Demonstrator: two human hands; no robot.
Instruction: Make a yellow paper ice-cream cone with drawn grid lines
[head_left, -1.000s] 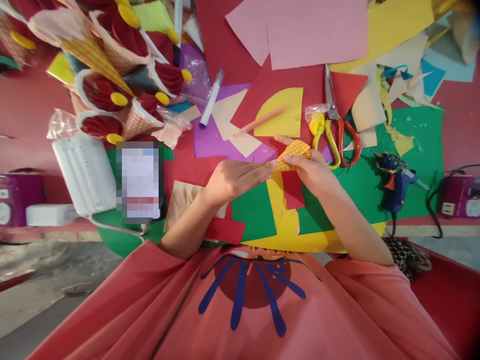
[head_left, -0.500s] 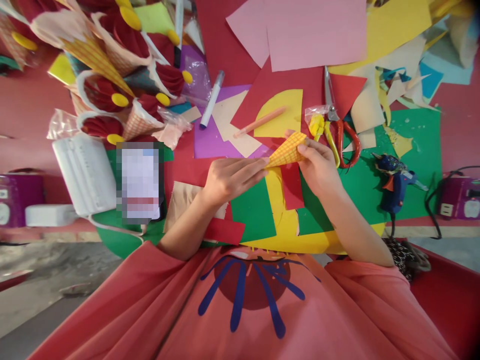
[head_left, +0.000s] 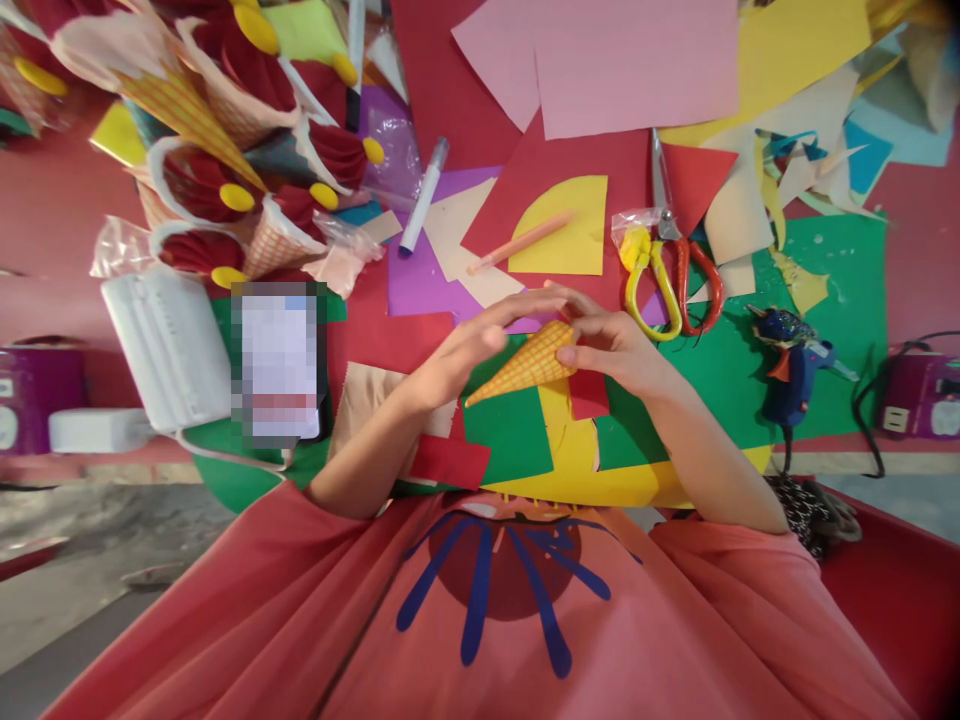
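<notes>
A yellow paper cone with an orange grid pattern hangs over the middle of the table, its tip pointing left and down. My right hand pinches its wide end between thumb and fingers. Stretched out along the cone's far side, my left hand has its thumb apart from its fingers. Those fingertips reach close to the cone's rim; whether they touch it I cannot tell. Beyond the hands, an orange pencil rests on a yellow quarter-circle of paper.
Red-handled scissors and yellow-handled scissors lie right of the hands. Farther right is a blue glue gun. At left are a phone, a white power bank and several decorated cones. A marker lies behind.
The cone has come lower and nearer my body, its tip swinging down and left. My left hand has let go of the tip and moved along the far side towards the wide end.
</notes>
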